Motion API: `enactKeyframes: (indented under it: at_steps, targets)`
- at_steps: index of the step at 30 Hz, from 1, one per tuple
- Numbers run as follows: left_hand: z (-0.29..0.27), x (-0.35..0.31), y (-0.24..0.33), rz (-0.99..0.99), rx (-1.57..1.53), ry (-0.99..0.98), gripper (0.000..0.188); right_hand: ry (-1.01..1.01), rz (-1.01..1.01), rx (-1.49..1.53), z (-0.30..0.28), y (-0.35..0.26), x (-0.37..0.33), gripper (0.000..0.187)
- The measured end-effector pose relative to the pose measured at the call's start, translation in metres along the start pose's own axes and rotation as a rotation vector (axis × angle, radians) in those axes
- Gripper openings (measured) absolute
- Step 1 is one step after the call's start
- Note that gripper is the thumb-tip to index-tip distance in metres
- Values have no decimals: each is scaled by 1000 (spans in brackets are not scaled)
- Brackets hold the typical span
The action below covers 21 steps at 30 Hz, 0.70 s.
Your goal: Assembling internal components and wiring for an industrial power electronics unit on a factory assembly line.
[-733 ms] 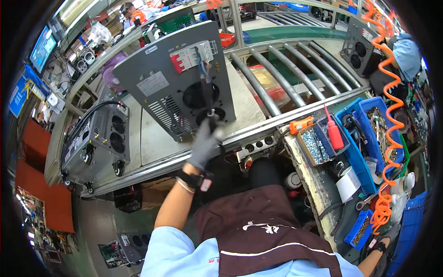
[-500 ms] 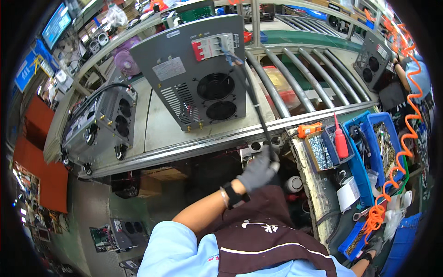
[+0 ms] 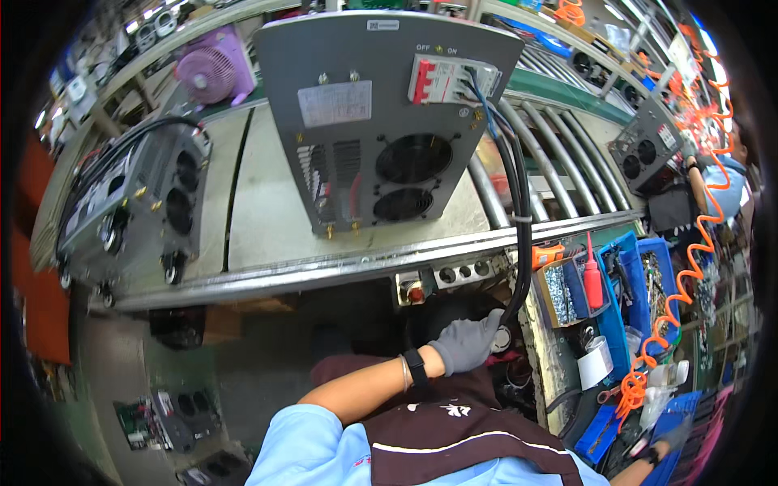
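Some cable point(image 3: 523, 243) gripped in my L hand point(image 3: 468, 346) below unit point(image 3: 369, 139), prob. routing, next needs slack; R hand point(image 3: 671, 440), unit's right, can't tell.

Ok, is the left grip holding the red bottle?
No, the left grip holds black cables, apart from the red bottle.

Swung the black cables point(image 3: 525, 251) from before the fans point(image 3: 413, 158) of the grey cabinet point(image 3: 389, 113) to its right, drawn past the bench point(image 3: 340, 271) edge by left hand point(image 3: 468, 346).
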State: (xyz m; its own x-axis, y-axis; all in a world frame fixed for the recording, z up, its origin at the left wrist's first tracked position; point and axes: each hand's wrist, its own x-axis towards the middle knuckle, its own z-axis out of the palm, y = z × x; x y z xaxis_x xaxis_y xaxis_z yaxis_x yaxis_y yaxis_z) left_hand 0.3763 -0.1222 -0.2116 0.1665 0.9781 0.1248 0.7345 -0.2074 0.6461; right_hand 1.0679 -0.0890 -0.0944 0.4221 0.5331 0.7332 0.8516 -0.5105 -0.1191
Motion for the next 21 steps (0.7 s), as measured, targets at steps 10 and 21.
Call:
enactKeyframes:
  at_steps: [10,21]
  targets:
    - [-69,-46,-93,-33,-338,-420,56,-262,-692,1265,-268,-558,-91,47]
    - [-345,-99,-67,-407,-496,622,26,-1413,-209,1745,-195,-738,-105,56]
